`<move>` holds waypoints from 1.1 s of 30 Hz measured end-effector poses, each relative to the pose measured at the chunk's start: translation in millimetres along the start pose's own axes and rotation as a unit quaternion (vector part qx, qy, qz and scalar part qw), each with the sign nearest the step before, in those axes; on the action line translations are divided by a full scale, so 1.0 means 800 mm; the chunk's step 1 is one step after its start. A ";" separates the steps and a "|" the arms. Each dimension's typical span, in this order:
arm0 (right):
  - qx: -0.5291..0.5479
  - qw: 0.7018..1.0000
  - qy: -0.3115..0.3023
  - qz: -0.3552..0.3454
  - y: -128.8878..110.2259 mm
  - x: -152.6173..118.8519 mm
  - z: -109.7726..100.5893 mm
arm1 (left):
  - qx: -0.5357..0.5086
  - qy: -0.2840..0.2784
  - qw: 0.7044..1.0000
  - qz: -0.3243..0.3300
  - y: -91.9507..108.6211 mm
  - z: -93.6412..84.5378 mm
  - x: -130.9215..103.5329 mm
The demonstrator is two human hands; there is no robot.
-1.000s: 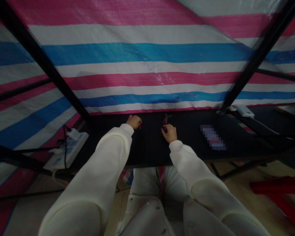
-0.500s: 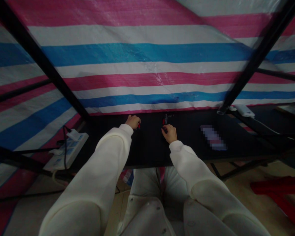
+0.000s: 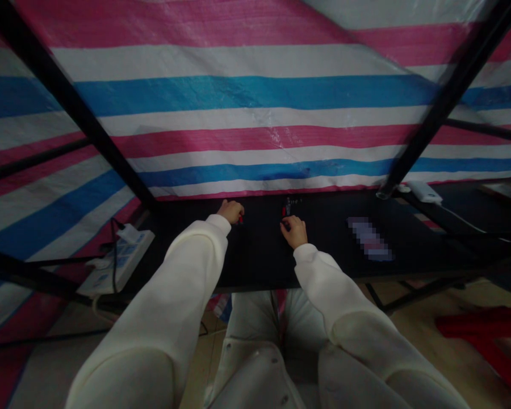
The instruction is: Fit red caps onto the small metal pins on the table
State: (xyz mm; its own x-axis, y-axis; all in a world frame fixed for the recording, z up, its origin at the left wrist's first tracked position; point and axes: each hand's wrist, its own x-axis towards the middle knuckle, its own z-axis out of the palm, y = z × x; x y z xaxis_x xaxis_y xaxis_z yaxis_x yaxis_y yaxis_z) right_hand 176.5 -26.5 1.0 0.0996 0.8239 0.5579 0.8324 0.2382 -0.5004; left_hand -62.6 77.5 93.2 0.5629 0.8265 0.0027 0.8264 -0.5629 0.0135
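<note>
My left hand (image 3: 231, 212) is over the black tabletop (image 3: 255, 258), its fingers curled around a small red object (image 3: 241, 219). Only a bit of red shows past the fingertips, so its kind is hidden. To the right, my right hand (image 3: 295, 232) rests low at the table with thumb and fingers bent together. Whatever lies between them is too dark to make out. Just beyond its fingertips is a small red and black item (image 3: 284, 211). Several tiny pale bits (image 3: 296, 201) lie behind that item.
A blurred-out phone-like rectangle (image 3: 369, 238) lies on the table at right. A white power strip (image 3: 121, 264) with plugs and cords is at left. Black metal posts (image 3: 434, 125) flank the table, and a striped plastic sheet (image 3: 255, 94) hangs behind. A white device (image 3: 424, 192) sits far right.
Both hands hold nearly the same place and pose. The view has shifted very slightly.
</note>
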 end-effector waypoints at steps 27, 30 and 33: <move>0.112 0.983 0.113 0.093 0.019 0.004 0.009 | -0.083 0.098 0.992 -0.015 0.164 0.068 0.032; 0.125 0.979 0.128 0.096 0.020 0.005 0.011 | -0.083 0.136 0.987 -0.038 0.180 0.078 0.036; 0.124 0.978 0.133 0.103 0.021 0.006 0.012 | -0.077 0.151 0.984 -0.049 0.187 0.080 0.041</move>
State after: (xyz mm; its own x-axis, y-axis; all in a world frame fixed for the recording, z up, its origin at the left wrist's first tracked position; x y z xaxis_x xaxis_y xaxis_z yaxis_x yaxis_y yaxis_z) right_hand 185.6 -13.4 -11.4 0.4172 0.7126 0.5640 0.6249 0.2256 -0.7474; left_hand 80.3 20.2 31.5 0.4317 0.8540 0.2902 0.8517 -0.4919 0.1806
